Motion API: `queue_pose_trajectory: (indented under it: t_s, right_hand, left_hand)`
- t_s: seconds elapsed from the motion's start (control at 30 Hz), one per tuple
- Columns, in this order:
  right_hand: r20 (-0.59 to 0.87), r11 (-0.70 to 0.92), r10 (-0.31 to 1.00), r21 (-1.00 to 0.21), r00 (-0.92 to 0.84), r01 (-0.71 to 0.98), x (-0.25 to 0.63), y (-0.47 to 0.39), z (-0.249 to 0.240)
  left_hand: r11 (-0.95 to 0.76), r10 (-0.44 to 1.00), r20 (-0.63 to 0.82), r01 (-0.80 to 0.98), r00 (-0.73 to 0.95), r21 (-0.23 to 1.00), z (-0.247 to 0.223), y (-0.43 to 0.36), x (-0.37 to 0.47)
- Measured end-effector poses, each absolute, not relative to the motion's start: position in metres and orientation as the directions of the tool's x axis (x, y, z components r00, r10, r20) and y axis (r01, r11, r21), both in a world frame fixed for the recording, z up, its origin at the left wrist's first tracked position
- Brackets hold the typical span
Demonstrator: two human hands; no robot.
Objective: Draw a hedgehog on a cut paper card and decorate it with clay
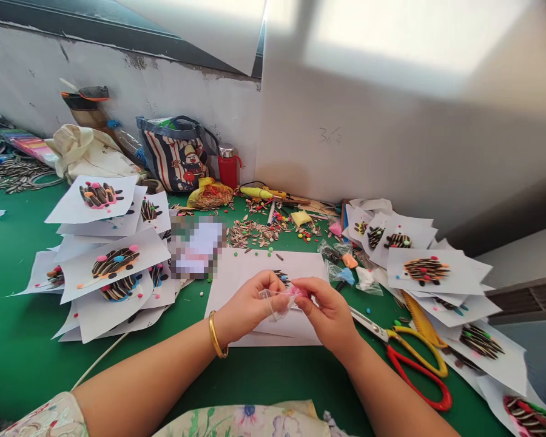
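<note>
While our left hand [248, 305] clamps a clear bag [276, 305], apparently to steady it, our right hand [331, 312] pinches its pink lump [296, 292] over white paper [308, 264], scissors [383, 333] at four o'clock.

The head view looks forward and down from the wearer's eyes — low over the green counter [136, 376], near side closest, far wall [200, 91] beyond; far right seems dim.
</note>
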State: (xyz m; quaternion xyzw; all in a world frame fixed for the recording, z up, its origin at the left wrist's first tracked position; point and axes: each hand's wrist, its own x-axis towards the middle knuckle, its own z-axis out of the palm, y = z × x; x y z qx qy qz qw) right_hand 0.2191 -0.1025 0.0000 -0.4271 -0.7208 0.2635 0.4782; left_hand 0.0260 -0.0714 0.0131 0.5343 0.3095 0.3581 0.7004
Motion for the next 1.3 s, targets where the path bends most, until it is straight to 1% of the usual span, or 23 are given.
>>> queue_pose_trajectory:
  t_s: [0.1,0.17,0.3,0.4,0.57,0.7,0.8,0.93,1.03,1.13,1.3]
  right_hand:
    - [0.434,0.450,0.892,-0.817,-0.128,0.361,0.219,-0.103,-0.003]
    - [0.418,0.437,0.899,-0.820,-0.133,0.369,0.218,-0.104,-0.003]
    - [0.447,0.483,0.875,-0.785,-0.185,0.388,0.215,-0.104,0.001]
    - [0.441,0.480,0.877,-0.789,-0.190,0.383,0.214,-0.104,0.001]
    - [0.370,0.401,0.916,-0.829,-0.154,0.391,0.213,-0.105,-0.004]
    - [0.372,0.400,0.916,-0.818,-0.150,0.413,0.214,-0.105,-0.006]
    - [0.391,0.421,0.906,-0.800,-0.161,0.428,0.215,-0.105,-0.003]
    - [0.410,0.490,0.871,-0.775,-0.272,0.399,0.214,-0.106,0.002]
    - [0.396,0.501,0.859,-0.778,-0.323,0.380,0.213,-0.108,0.005]
    - [0.409,0.514,0.853,-0.766,-0.323,0.386,0.213,-0.108,0.005]
    - [0.423,0.498,0.867,-0.762,-0.263,0.413,0.215,-0.106,0.003]
  left_hand:
    - [0.155,0.855,-0.052,-0.158,0.517,0.975,0.016,-0.072,0.026]
    - [0.152,0.853,-0.059,-0.140,0.519,0.978,0.016,-0.072,0.026]
    - [0.075,0.846,-0.017,-0.087,0.533,0.993,0.014,-0.071,0.025]
    - [0.044,0.847,0.024,-0.116,0.531,0.992,0.011,-0.071,0.025]
    - [0.008,0.903,0.058,-0.152,0.425,0.988,0.012,-0.074,0.027]
    - [-0.031,0.926,0.094,-0.174,0.365,0.984,0.014,-0.075,0.029]
    - [-0.066,0.919,0.115,-0.141,0.378,0.988,0.014,-0.074,0.029]
    - [-0.102,0.902,0.103,-0.026,0.419,0.994,0.011,-0.074,0.029]
    - [-0.088,0.893,0.083,-0.008,0.443,0.996,0.011,-0.076,0.029]
    - [-0.071,0.895,0.060,0.009,0.441,0.997,0.012,-0.076,0.030]
    - [-0.082,0.897,0.053,0.047,0.440,0.996,0.013,-0.075,0.029]
